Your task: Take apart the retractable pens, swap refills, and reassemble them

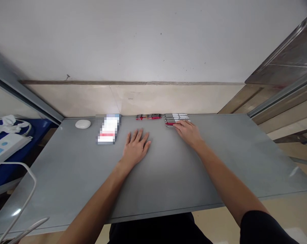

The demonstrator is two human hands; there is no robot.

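My right hand (186, 130) has its fingertips drawn together on a red pen (170, 123); I can't tell whether they pinch it or merely rest there. A pen tip (168, 126) pokes out just below, the rest hidden under the fingers. White-barrelled pens (180, 116) lie just behind, side by side near the tabletop's back edge, and red and dark pens (153, 116) lie to their left. My left hand (136, 148) rests palm down, fingers spread. I have room to slide on the grey tabletop (166, 183), between both hands and toward its right edge. Any print on the barrels is too small for me to read. Further left, a phone (109, 130) is pixelated, beside a white oval object (83, 124). A power strip (5, 149) is cut off at the left border.
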